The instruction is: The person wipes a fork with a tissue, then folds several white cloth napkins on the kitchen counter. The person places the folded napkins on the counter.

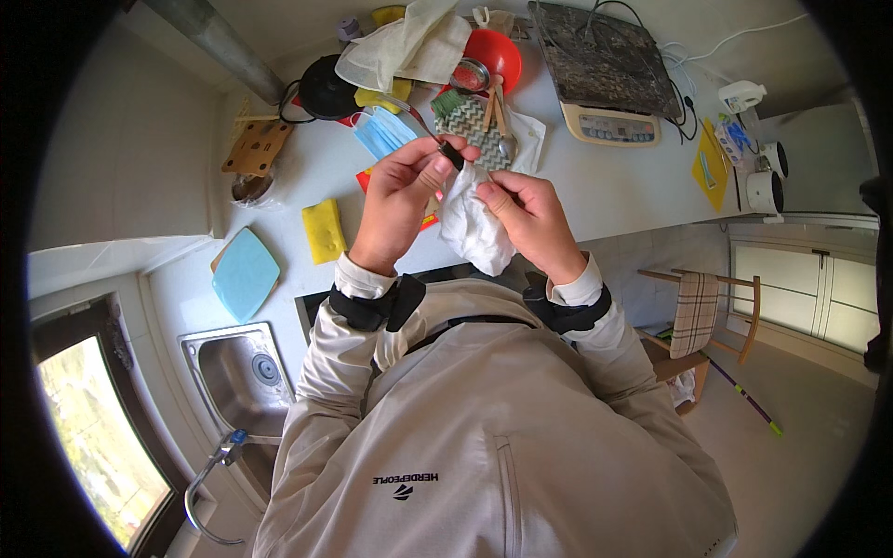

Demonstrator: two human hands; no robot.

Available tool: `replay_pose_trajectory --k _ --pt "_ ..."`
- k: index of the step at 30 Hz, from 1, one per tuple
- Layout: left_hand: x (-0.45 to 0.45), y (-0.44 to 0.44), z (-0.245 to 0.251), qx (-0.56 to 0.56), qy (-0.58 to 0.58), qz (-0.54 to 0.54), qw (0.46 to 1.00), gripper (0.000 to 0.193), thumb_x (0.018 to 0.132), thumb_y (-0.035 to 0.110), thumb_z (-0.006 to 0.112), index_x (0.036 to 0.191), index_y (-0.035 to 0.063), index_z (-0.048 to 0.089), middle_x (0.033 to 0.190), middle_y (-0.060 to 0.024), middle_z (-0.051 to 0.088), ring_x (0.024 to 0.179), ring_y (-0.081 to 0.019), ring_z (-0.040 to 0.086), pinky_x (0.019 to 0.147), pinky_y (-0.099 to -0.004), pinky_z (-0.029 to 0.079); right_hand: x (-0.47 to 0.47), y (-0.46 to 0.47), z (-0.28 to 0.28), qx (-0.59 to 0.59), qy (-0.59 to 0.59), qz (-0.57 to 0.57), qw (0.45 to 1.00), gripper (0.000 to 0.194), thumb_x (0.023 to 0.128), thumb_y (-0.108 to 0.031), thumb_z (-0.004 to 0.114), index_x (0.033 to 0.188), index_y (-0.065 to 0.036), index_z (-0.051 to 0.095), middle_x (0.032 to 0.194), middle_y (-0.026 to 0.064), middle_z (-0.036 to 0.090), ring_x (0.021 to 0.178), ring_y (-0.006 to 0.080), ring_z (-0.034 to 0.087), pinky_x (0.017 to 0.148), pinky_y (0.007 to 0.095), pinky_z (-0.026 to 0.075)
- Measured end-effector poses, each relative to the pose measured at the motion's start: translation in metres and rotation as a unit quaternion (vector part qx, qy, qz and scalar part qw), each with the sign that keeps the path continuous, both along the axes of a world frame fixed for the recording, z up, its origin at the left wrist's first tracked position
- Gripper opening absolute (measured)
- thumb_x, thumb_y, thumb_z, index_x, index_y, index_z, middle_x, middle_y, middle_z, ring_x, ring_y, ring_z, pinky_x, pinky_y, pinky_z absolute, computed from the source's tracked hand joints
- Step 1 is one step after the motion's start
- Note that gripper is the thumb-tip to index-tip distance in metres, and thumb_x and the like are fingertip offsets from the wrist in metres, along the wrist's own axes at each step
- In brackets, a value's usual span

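Between the fingertips of my left hand (407,188) is the dark handle (451,155) of a slim utensil, whose thin shaft points up and left to a metal end that looks like a fork's. My right hand (526,210) pinches a crumpled white cloth (474,220), which hangs below the handle and touches its lower end. Behind my hands lie a blue face mask (385,132), a zigzag-patterned fabric piece with a green cuff (464,118), wooden utensils (494,108) and a metal spoon (508,147). A red and yellow packet is partly hidden by my left hand.
A yellow sponge (324,231) and blue board (245,275) lie left, above a steel sink (244,376). Farther back are a black lid (328,87), a red bowl (504,59) and a scale (610,127) with a dark plate on it. A wooden chair (755,314) stands right.
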State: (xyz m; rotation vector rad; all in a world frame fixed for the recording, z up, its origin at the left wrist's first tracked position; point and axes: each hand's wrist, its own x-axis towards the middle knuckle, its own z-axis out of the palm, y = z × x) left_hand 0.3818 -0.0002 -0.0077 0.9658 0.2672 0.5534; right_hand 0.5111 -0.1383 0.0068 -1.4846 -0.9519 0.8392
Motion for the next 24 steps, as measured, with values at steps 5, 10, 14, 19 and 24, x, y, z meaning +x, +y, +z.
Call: replay_pose_trajectory --k 5,10,14,19,24 --pt "0.0 0.001 0.001 0.003 -0.001 0.047 0.999 0.018 0.096 0.007 0.062 0.111 -0.0027 0.063 0.11 -0.0124 0.069 0.1 -0.017 0.063 0.091 -0.0305 0.049 0.001 -0.001 0.007 -0.024 -0.016 0.018 0.999 0.028 0.096 -0.023 0.066 0.091 0.004 0.065 0.063 -0.0035 0.049 0.061 0.0049 0.038 0.053 0.0255 0.034" --pt "0.001 0.003 -0.001 0.003 0.006 0.075 0.997 0.014 0.093 0.007 0.068 0.103 -0.0017 0.064 0.103 -0.0112 0.072 0.087 -0.011 0.063 0.077 -0.0248 0.05 -0.003 -0.002 0.006 -0.012 -0.031 -0.011 0.999 0.026 0.094 -0.021 0.069 0.093 0.005 0.067 0.062 -0.0035 0.046 0.061 0.0041 0.037 0.052 0.0248 0.032" --pt "0.002 0.0 -0.002 0.028 0.016 0.125 0.992 0.012 0.091 0.006 0.071 0.098 -0.0012 0.064 0.098 -0.0088 0.072 0.085 -0.0094 0.062 0.073 -0.0235 0.05 -0.002 -0.002 0.0 -0.02 -0.032 -0.02 0.999 0.023 0.091 -0.018 0.072 0.093 0.005 0.067 0.064 -0.004 0.049 0.062 0.0033 0.039 0.053 0.0231 0.032" --pt "0.003 -0.003 0.006 0.035 0.034 0.195 0.979 0.012 0.089 0.005 0.074 0.094 0.0 0.064 0.092 -0.0051 0.07 0.081 -0.0085 0.062 0.073 -0.0233 0.049 -0.004 -0.001 0.008 -0.028 -0.066 -0.029 0.997 0.018 0.093 -0.014 0.07 0.094 0.004 0.068 0.067 -0.0072 0.049 0.064 0.0016 0.038 0.053 0.0209 0.031" --pt "0.002 -0.002 0.004 0.017 0.009 0.164 0.986 0.016 0.09 0.005 0.072 0.102 0.0013 0.063 0.094 -0.0036 0.069 0.085 -0.0091 0.062 0.075 -0.0235 0.05 -0.003 -0.002 0.008 -0.024 -0.076 -0.034 0.996 0.022 0.092 -0.017 0.069 0.087 0.004 0.065 0.061 -0.0011 0.048 0.059 0.0044 0.037 0.051 0.0249 0.032"
